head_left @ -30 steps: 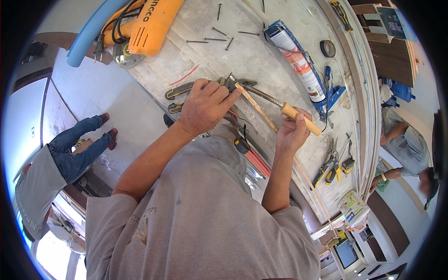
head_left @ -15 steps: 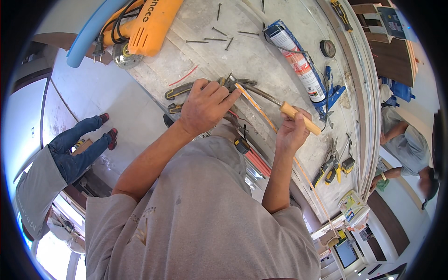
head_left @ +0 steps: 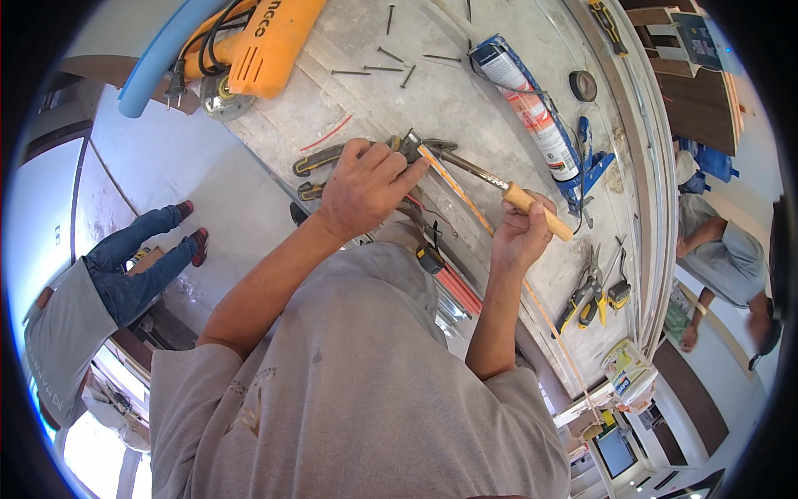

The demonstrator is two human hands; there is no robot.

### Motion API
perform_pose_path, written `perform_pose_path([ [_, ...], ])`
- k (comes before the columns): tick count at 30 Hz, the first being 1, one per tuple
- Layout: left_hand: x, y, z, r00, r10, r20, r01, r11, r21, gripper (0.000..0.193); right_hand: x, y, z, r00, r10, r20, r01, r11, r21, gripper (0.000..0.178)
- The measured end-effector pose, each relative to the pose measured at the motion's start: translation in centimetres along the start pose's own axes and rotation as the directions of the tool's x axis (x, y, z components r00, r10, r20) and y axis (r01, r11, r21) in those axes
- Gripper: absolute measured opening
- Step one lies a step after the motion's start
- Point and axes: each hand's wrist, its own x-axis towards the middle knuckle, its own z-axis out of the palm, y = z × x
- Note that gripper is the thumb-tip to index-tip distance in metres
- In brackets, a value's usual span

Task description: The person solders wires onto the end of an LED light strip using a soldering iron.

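Right hand [head_left: 524,239] grips the wooden-handled tool [head_left: 518,198], angled over the bench [head_left: 453,100] beside the orange strip [head_left: 455,189]; half-curled left hand [head_left: 364,191] at its end (can't tell if gripping) should brace it, fingers clear of the tool's tip.

Smooth wooden handle [head_left: 519,198], metal shaft [head_left: 482,174], rough worktop [head_left: 449,96], matt cloth shirt [head_left: 374,358], plastic grinder [head_left: 270,54]

Gap between nails [head_left: 383,69] and sealant tube [head_left: 529,111]
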Motion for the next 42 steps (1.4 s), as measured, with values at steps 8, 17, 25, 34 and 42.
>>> perform_pose_path([
  [8,0.0,0.1,-0.1,1.0,0.011,0.001,-0.011,1.0,0.027,0.033,-0.1,0.1,-0.1,0.999,-0.019,0.038,0.019,1.0,-0.015,0.024],
  [17,-0.2,0.1,-0.4,1.0,0.013,-0.012,-0.013,1.0,0.025,0.032,-0.2,0.0,0.2,0.999,-0.046,0.014,0.046,0.999,-0.029,0.026],
  [25,-0.5,-1.8,-1.8,0.963,-0.243,-0.117,0.223,0.961,-0.163,0.026,-1.4,-1.1,0.8,0.992,-0.126,0.005,0.126,0.991,-0.049,0.032],
  [34,-0.4,-1.8,-2.1,0.973,-0.227,-0.034,0.22,0.965,-0.144,0.038,-2.6,-0.3,0.5,0.989,-0.146,0.026,0.148,0.985,-0.09,0.03],
  [42,-0.5,-1.8,-2.0,0.978,-0.197,-0.066,0.188,0.974,-0.123,0.039,-3.0,-0.4,0.8,0.987,-0.159,0.026,0.16,0.981,-0.108,0.028],
])
